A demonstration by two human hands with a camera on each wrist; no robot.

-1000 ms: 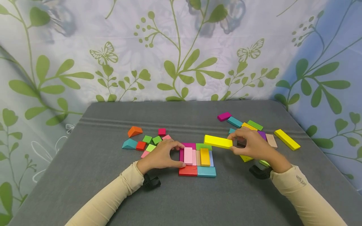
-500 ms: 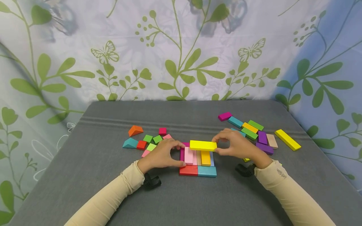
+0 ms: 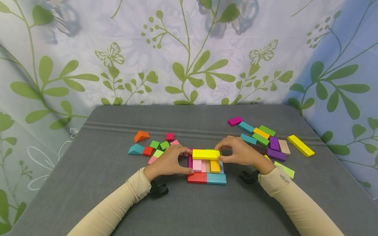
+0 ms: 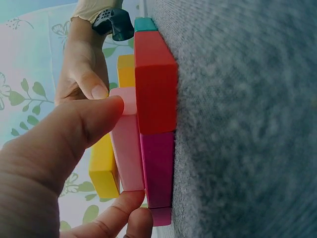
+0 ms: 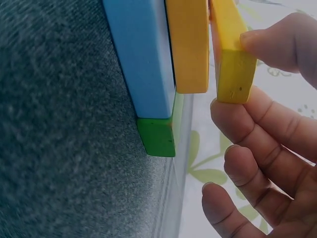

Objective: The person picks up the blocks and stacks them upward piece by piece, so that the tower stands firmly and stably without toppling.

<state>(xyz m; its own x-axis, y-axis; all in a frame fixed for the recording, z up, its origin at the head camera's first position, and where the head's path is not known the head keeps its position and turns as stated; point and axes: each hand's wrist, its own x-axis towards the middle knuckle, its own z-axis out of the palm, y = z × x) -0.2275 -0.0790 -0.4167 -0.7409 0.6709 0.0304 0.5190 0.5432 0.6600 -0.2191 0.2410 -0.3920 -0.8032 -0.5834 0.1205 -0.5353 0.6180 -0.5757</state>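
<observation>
My right hand (image 3: 240,152) pinches the right end of a yellow block (image 3: 205,154) between thumb and fingers. This block spans crosswise above a pink block (image 3: 197,165) and an orange block (image 3: 215,166); in the right wrist view a thin gap parts it from the orange one. My left hand (image 3: 169,162) holds the pink block, thumb at its near end and a finger at its far end. Below lies a flat layer of blocks: red (image 3: 197,178), teal (image 3: 216,179), magenta (image 4: 157,171), blue (image 5: 143,59) and green (image 5: 157,136) among them.
Left of the layer lie several small cubes, including a green cube (image 3: 154,145), with an orange wedge (image 3: 141,136) and a teal wedge (image 3: 136,149). On the right are several loose blocks, such as a purple block (image 3: 276,155) and a long yellow block (image 3: 301,146). A patterned curtain (image 3: 189,52) hangs behind the grey table (image 3: 189,209).
My right hand has carried the yellow block leftward from beside the layered blocks and lowered it over the pink and orange ones. My left hand stays on the pink block.
</observation>
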